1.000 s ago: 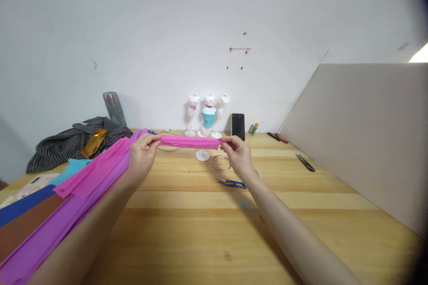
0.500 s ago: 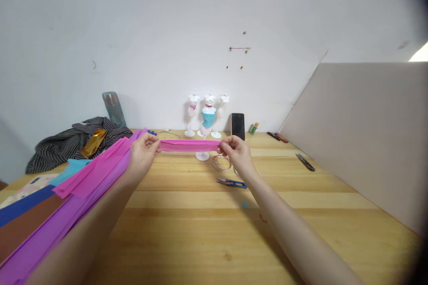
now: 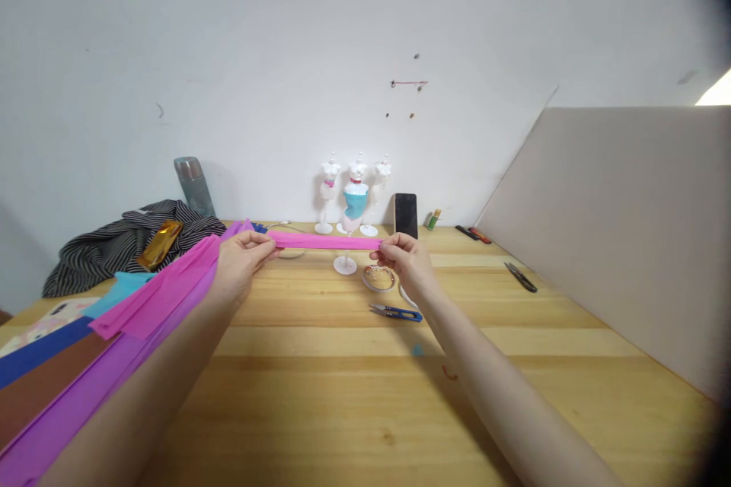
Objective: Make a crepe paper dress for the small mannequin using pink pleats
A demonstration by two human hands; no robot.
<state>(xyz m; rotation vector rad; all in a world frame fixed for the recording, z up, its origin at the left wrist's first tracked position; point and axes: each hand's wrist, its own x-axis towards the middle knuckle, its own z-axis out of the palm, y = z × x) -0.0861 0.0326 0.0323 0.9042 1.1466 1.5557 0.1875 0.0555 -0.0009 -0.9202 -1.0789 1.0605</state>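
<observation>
A folded strip of pink paper (image 3: 325, 241) stretches level above the wooden table (image 3: 354, 396). My left hand (image 3: 240, 262) pinches its left end and my right hand (image 3: 403, 259) pinches its right end. Both hands are closed on it. Below the strip stand a white round base (image 3: 346, 265) and a small roll of tape (image 3: 378, 278). Blue thread snips (image 3: 397, 312) lie just under my right wrist.
Long pink and purple paper sheets (image 3: 114, 350) lie at the left over blue and brown sheets. A striped cloth (image 3: 108, 247), a gold packet (image 3: 161, 242) and a grey flask (image 3: 194, 186) sit at the back left. Three small mannequins (image 3: 355, 194), a phone (image 3: 406, 216) and black snips (image 3: 521, 278) stand further back; a grey panel (image 3: 628, 228) closes the right.
The pink strip has turned nearly edge-on and looks thinner. Both hands stayed in place, with the fingers shifting slightly on its ends.
</observation>
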